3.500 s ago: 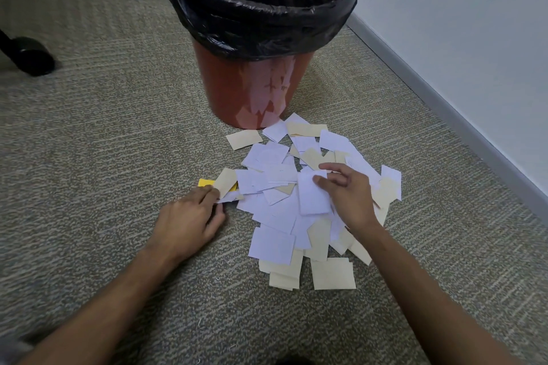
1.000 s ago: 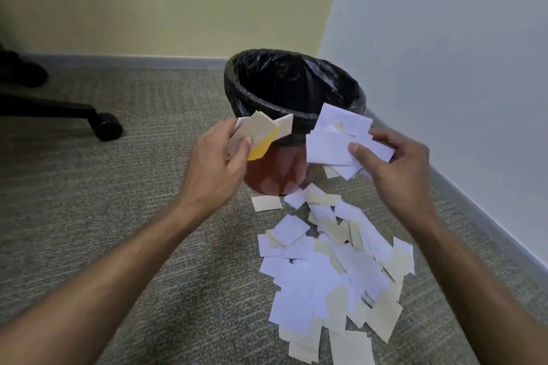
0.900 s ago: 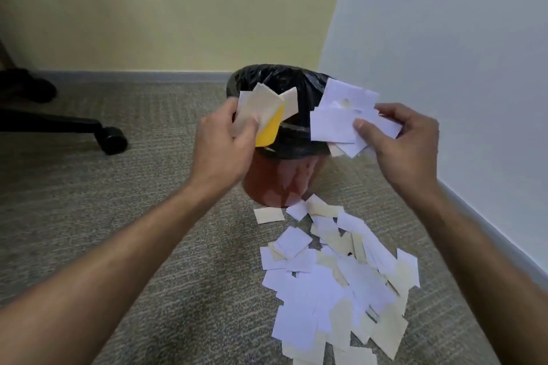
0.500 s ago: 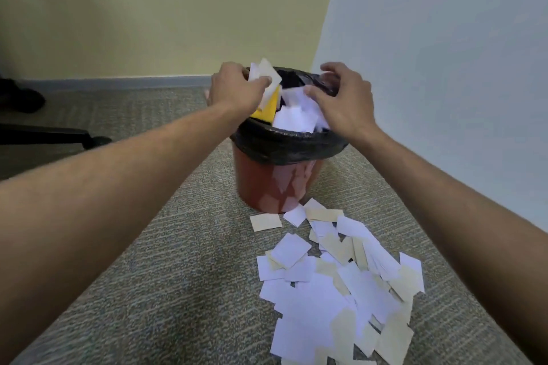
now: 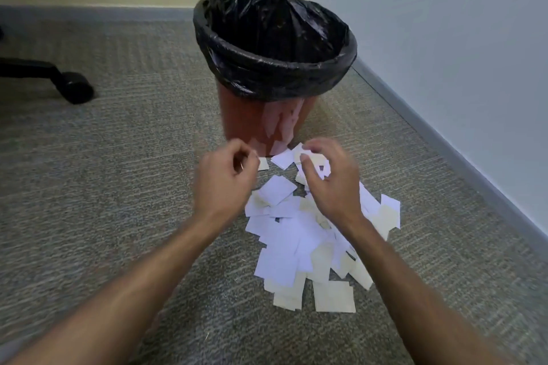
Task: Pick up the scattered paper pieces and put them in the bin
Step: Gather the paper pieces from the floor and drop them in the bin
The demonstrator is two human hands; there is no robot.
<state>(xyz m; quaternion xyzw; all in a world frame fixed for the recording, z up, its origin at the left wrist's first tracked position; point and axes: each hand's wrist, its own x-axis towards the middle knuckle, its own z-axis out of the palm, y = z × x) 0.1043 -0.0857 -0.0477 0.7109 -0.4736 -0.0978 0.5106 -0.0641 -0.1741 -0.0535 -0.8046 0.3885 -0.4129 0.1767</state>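
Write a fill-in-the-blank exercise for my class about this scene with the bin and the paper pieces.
1. The bin is lined with a ____ bag.
2. The paper pieces lie on the ____.
3. Both hands, left hand and right hand, are over the pile and hold ____.
4. At the left edge stands a chair ____.

Missing words: black; carpet; nothing; wheel
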